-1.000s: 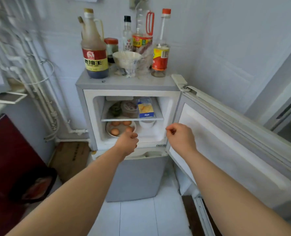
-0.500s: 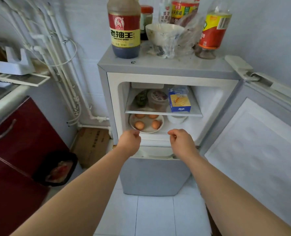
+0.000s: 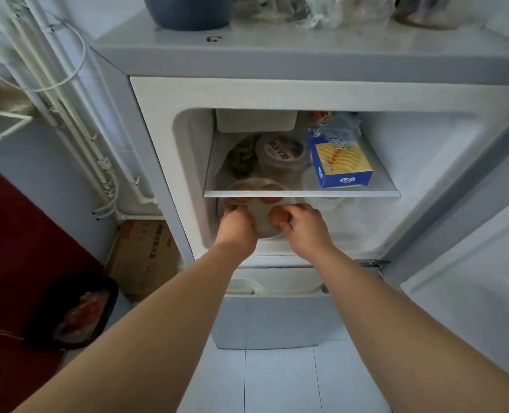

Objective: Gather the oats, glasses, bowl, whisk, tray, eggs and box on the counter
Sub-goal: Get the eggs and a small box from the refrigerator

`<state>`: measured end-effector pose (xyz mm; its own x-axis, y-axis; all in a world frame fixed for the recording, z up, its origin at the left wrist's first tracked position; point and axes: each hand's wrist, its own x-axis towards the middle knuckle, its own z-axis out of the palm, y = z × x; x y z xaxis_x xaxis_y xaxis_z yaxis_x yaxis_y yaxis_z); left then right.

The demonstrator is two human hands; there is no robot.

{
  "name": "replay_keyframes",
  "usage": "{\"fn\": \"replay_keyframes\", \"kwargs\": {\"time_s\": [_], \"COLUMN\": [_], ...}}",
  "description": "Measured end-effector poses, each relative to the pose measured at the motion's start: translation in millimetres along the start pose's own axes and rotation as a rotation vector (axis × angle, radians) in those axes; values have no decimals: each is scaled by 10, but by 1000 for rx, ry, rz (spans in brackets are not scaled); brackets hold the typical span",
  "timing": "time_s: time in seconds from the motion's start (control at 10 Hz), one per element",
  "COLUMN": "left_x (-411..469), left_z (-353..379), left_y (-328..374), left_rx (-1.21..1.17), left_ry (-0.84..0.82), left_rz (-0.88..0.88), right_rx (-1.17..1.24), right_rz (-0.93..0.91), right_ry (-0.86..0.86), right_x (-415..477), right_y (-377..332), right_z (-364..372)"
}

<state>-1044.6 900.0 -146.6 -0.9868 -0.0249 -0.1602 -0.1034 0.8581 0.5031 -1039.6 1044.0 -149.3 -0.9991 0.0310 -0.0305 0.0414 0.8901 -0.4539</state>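
Observation:
Inside the open fridge, a white plate on the lower level holds several brown eggs; two of them lie at the back under the shelf edge. My left hand curls over the plate's left side, around an egg that peeks out past its fingers. My right hand has thumb and fingers around the front right egg. A blue and yellow box lies on the upper shelf.
A lidded tub and a dark packet share the upper shelf. The fridge door stands open at the right. On the floor to the left are a cardboard box, a black bin and a red cabinet.
I have moved closer to the fridge. Both hands went from in front of the compartment into it and closed over the eggs on the plate.

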Motion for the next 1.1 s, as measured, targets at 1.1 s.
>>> {"fn": "replay_keyframes", "kwargs": {"time_s": [1.1], "left_x": [-311], "left_z": [16], "left_y": [119], "left_rx": [-387], "left_ry": [65], "left_rz": [-108], "right_rx": [518], "right_rz": [80], "right_ry": [94], "right_x": [-232], "right_y": [-43], "right_z": [34]}}
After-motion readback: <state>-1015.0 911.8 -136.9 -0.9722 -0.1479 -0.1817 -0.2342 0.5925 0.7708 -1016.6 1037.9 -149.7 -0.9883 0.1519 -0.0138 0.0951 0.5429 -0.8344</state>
